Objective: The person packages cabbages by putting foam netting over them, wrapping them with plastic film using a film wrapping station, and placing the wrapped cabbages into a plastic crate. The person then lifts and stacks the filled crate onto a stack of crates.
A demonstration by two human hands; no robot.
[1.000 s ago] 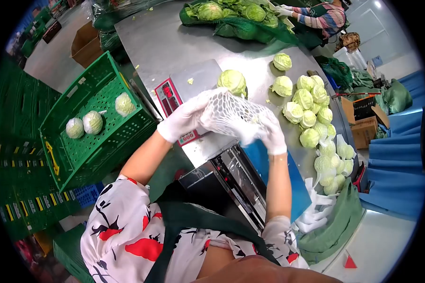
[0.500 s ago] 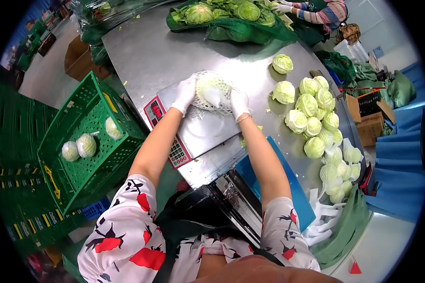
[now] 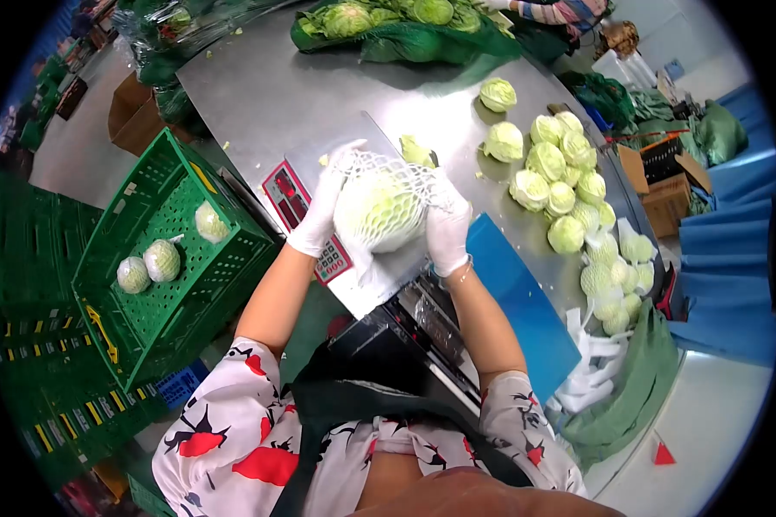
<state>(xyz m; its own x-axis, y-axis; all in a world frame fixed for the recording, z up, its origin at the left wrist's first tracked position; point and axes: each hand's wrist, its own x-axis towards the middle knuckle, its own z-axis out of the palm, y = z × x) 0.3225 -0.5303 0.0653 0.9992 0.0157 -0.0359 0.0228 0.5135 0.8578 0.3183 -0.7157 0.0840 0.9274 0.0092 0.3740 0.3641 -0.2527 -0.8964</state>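
A pale green cabbage [image 3: 378, 207] in a white foam net is held up between my two gloved hands, over the scale [image 3: 302, 194]. My left hand [image 3: 326, 200] grips its left side and the net's upper edge. On the right side, my right hand [image 3: 446, 222] has its fingers on the net. A loose tail of the net hangs below the cabbage. Behind the cabbage, a bit of loose green leaf [image 3: 416, 151] shows on the table [image 3: 259, 95].
Left, a green crate [image 3: 138, 332] holds three netted cabbages. Bare cabbages [image 3: 546, 162] and netted ones [image 3: 602, 277] lie at the right. A blue board [image 3: 517, 302] is near my right forearm. A green mesh sack [image 3: 405, 47] of cabbages is at the back, near a co-worker's arm [image 3: 560, 10].
The empty net was stretched between my hands, then placed over the cabbage on the scale. Now the netted cabbage is lifted and nearer to me.
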